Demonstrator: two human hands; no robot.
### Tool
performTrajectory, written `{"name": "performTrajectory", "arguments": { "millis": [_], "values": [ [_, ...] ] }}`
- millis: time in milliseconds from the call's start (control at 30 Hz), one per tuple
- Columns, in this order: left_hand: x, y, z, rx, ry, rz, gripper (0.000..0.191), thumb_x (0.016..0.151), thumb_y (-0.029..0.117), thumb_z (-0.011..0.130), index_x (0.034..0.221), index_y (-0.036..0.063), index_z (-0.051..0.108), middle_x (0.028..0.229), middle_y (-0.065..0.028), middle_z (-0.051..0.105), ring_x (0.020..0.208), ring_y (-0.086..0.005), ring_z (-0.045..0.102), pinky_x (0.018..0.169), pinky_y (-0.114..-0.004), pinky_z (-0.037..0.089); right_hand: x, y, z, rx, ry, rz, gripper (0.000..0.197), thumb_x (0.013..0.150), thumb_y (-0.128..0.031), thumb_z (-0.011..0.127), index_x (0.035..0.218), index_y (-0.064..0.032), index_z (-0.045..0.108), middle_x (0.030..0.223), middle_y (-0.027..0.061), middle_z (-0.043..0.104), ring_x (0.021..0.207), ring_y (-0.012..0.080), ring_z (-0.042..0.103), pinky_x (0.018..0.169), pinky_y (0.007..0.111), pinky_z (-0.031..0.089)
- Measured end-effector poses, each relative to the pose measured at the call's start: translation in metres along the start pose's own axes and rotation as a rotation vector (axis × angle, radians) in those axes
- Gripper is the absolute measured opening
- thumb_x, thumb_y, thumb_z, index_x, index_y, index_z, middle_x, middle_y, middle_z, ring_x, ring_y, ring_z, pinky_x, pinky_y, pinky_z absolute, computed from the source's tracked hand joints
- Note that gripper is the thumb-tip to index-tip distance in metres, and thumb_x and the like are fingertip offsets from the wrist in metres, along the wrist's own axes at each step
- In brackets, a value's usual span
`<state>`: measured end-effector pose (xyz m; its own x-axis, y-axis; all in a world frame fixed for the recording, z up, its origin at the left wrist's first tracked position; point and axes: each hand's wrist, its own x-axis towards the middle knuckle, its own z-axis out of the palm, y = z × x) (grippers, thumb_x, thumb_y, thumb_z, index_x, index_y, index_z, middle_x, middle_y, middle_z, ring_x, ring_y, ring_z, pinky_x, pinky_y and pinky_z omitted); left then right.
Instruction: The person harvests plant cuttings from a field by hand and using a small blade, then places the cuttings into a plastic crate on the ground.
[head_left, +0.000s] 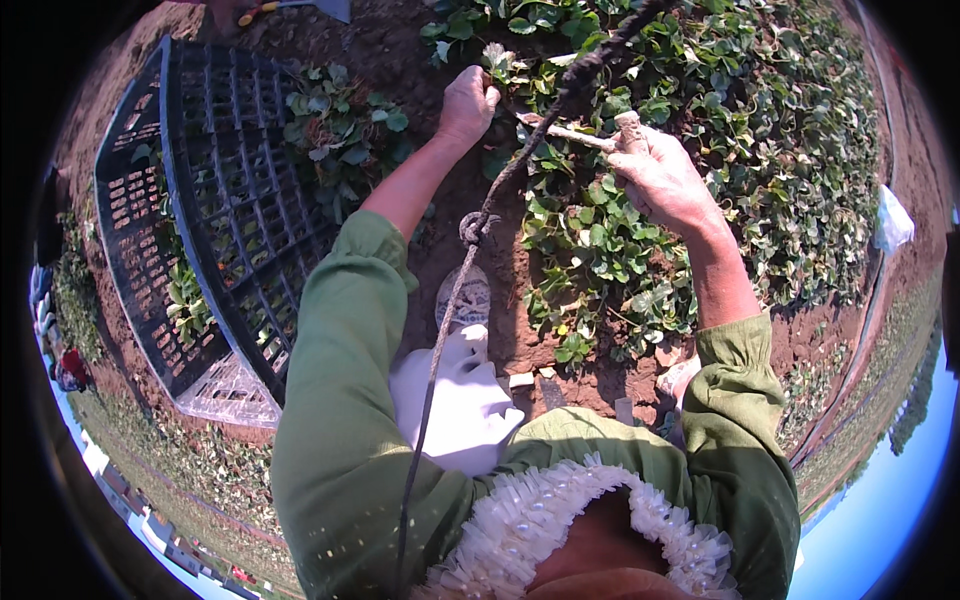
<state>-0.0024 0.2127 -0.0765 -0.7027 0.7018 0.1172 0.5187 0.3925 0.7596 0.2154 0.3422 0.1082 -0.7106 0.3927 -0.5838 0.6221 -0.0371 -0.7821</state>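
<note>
My left hand (469, 105) is closed at the near edge of the plant bed, gripping a leafy strawberry plant (504, 64) whose leaves stick out just beyond the fingers. In my right hand (664, 176) is a small hand tool (574, 136) with a stubby wooden handle and a thin, soil-coated shaft. Its far end points left, towards the left hand, and lies low among the leaves; the tip's shape is hard to make out. Dense strawberry plants (757, 172) spread around and beyond the right hand.
A black plastic crate (169, 150) stands tilted at the left, leaves showing through its slats. Pulled plants (345, 127) lie in a heap beside it. A dark knotted cord (472, 229) hangs across the view. A yellow-handled tool (259, 11) lies at the top; a white plastic bag (894, 221) is far right.
</note>
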Motion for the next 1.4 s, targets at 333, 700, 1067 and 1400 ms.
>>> {"name": "performTrajectory", "arguments": {
  "millis": [333,700,1067,1400],
  "values": [
    [0.012,-0.001,-0.009,0.254,-0.018,-0.036,0.027,0.073,0.022,0.067,0.093,0.0052,0.057,0.095,-0.0134,0.056,0.088,-0.0339,0.058,0.075,-0.043,0.048,0.021,0.007,0.045,-0.531,0.173,-0.333,0.024,0.079,-0.012,0.048,0.098,0.0029,0.048,0.082,0.0239,0.058,0.082,0.041,0.059,0.074,0.046,0.047],
    [0.007,-0.006,-0.018,0.287,-0.203,0.124,0.039,0.071,0.023,0.07,0.097,0.0016,0.051,0.1,-0.0169,0.05,0.094,-0.0365,0.054,0.079,-0.044,0.048,0.026,-0.002,0.055,-0.58,0.154,-0.283,0.023,0.078,-0.01,0.049,0.096,0.0045,0.048,0.084,0.0271,0.059,0.085,0.0425,0.059,0.076,0.046,0.048],
    [0.005,-0.003,0.006,0.499,-0.159,0.242,0.01,0.081,0.008,0.051,0.087,0.0005,0.054,0.094,-0.0161,0.051,0.087,-0.0337,0.058,0.073,-0.043,0.051,0.024,-0.009,0.053,-0.526,0.16,-0.186,0.024,0.081,-0.017,0.05,0.099,-0.0009,0.05,0.083,0.0172,0.056,0.078,0.0323,0.056,0.074,0.039,0.045],
    [0.011,-0.005,-0.019,0.371,-0.366,0.131,0.019,0.083,0.01,0.05,0.1,0.0034,0.058,0.104,-0.0172,0.054,0.097,-0.0341,0.057,0.083,-0.043,0.049,-0.041,0.012,0.056,-0.376,0.131,-0.203,0.025,0.084,-0.015,0.05,0.104,0.0002,0.05,0.075,0.0178,0.052,0.066,0.0315,0.054,0.063,0.038,0.046]
  ]
}}
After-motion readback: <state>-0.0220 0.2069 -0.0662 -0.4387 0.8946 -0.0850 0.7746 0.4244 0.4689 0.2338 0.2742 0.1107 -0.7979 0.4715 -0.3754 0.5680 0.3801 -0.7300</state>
